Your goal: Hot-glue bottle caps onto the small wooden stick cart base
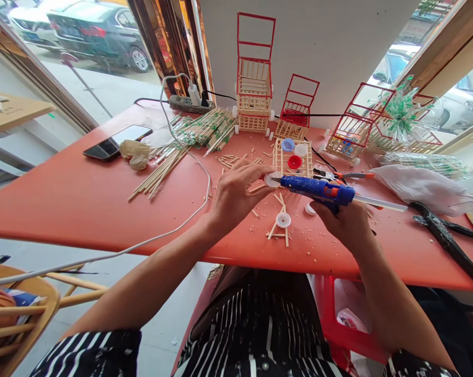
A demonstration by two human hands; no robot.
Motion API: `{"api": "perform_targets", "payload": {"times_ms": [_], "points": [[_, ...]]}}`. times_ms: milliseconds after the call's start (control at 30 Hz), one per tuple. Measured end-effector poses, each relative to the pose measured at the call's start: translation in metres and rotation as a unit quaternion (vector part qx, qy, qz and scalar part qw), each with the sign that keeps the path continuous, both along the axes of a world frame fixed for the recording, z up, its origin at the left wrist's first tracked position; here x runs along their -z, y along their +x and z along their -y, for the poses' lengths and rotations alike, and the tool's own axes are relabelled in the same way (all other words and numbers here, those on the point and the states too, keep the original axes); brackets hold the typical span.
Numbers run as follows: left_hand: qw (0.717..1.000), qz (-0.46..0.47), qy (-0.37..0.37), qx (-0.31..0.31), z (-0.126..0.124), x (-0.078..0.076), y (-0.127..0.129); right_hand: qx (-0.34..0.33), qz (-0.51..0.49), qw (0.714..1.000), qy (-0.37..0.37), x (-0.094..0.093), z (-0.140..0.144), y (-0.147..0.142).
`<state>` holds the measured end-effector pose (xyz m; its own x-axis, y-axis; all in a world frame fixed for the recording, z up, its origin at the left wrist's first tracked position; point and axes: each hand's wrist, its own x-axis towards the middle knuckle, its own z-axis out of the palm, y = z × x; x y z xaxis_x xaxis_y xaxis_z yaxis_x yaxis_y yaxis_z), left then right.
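Note:
In my left hand a white bottle cap is pinched between thumb and fingers. My right hand grips a blue hot glue gun, its nozzle at the cap. A translucent glue stick sticks out of the gun's back end. Just beyond the hands is a small wooden stick crate with blue, white and red caps on it. Closer to me, another white cap rests on a small frame of sticks. One more white cap lies beside the glue gun, partly hidden.
Red-framed stick carts stand along the back. Bundled sticks, a phone and a power strip are at the left. A white cable crosses the red table. Black-handled cutters and pliers lie right.

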<state>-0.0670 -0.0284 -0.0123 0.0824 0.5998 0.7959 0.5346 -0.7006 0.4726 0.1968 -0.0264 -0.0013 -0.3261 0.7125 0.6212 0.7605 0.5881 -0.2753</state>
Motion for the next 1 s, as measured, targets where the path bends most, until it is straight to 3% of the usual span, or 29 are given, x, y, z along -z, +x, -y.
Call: {"api": "perform_targets", "payload": {"times_ms": [267,667,1000], "points": [[1.000,-0.001,0.006,0.006,0.001,-0.001,0.000,0.015,-0.002,1.000,-0.021,-0.003,0.001,-0.002],[1.000,-0.003,-0.007,0.003,0.000,0.000,0.000,-0.025,-0.035,0.999,-0.027,-0.010,0.003,-0.008],[1.000,-0.004,-0.002,0.001,0.000,0.000,0.000,0.014,-0.006,0.999,-0.046,-0.011,0.003,-0.007]]}}
